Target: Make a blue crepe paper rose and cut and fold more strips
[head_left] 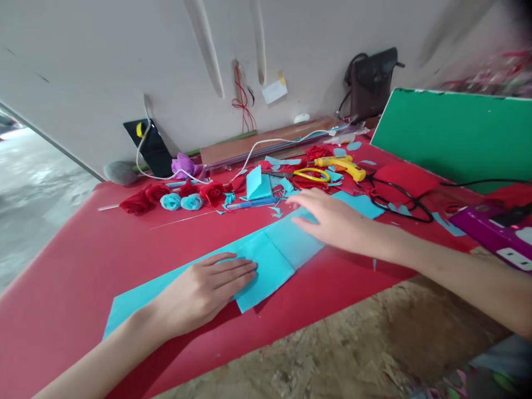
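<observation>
A long strip of light blue paper (pixel 286 244) lies across the red sheet (pixel 83 249), with one part folded over near its middle. My left hand (pixel 208 288) lies flat on the folded part, fingers stretched out and pressed down. My right hand (pixel 332 219) rests palm down on the strip's far end, fingers extended toward a blue pen (pixel 253 204). Neither hand holds anything.
Behind the strip lie red, blue and purple paper roses (pixel 174 198), blue scraps, yellow scissors (pixel 312 174), a yellow glue gun (pixel 343 165) and a black cable (pixel 399 199). A green board (pixel 457 133) leans at right; a purple box (pixel 494 233) sits near it. Bare chipboard (pixel 353 343) shows in front.
</observation>
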`<control>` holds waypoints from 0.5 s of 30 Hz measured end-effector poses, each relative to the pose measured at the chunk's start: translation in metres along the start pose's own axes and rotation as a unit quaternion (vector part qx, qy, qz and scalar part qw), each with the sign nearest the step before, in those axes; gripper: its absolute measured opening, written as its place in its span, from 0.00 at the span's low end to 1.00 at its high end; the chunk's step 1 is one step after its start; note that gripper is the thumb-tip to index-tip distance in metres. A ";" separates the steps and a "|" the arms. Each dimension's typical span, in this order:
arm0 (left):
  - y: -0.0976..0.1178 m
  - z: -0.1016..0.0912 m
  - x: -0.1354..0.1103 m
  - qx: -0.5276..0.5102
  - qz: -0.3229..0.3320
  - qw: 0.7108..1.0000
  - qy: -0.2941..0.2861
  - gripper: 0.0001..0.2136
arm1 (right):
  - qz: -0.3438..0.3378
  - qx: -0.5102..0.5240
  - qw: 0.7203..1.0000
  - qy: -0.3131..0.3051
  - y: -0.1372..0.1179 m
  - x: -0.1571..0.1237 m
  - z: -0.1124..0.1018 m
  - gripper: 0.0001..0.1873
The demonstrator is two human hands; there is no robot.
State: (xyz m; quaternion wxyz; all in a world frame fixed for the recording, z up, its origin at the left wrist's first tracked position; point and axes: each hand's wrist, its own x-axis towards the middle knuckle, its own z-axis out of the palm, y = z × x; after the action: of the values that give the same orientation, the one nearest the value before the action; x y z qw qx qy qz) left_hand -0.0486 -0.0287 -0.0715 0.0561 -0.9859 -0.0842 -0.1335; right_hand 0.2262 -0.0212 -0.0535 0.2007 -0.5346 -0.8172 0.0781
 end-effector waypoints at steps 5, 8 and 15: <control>0.015 -0.007 0.009 0.037 0.014 0.999 0.020 0.15 | 0.125 -0.021 0.989 -0.079 0.048 0.003 -0.004 0.18; 0.023 -0.007 0.012 0.041 0.020 0.999 0.027 0.15 | 0.131 0.028 0.987 -0.087 0.058 0.003 0.001 0.15; 0.041 -0.004 0.012 0.094 0.002 0.995 0.024 0.15 | 0.112 0.057 0.990 -0.064 0.044 0.005 0.008 0.12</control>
State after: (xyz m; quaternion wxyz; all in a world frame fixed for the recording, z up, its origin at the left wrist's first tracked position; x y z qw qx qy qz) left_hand -0.0307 -0.0674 -0.0677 0.1509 -0.9729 -0.0928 -0.1484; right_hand 0.2585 0.0024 -0.0751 0.1686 -0.6042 -0.7575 0.1806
